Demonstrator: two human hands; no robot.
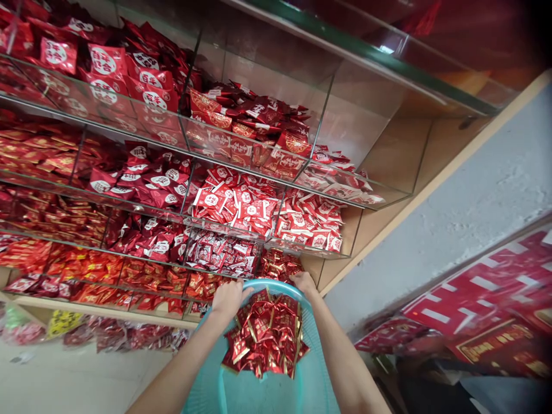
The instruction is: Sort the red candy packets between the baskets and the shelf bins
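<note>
Floor at left: Plastic bags [116,336] with red, pink and yellow colours are lying on the pale floor [64,379], below the front edge of the shelf.
Shelf: The shelf [38,302] carries many wrapped packets [235,207] behind clear panels, mostly red; near its lower left corner, some are orange.
Left hand: The left hand [227,300] is grasping the basket [317,328] at the left part of its far edge.
Turquoise basket: It carries a heap of shiny red sachets [269,333] with gold borders, gathered toward its far edge; its bottom is visible nearer.
Right hand: The right hand [304,283] is curled on the right part of the same edge; its fingertips are partly hidden.
Wall at right: Red printed goods [474,293] stand beside the grey wall [466,190].
</note>
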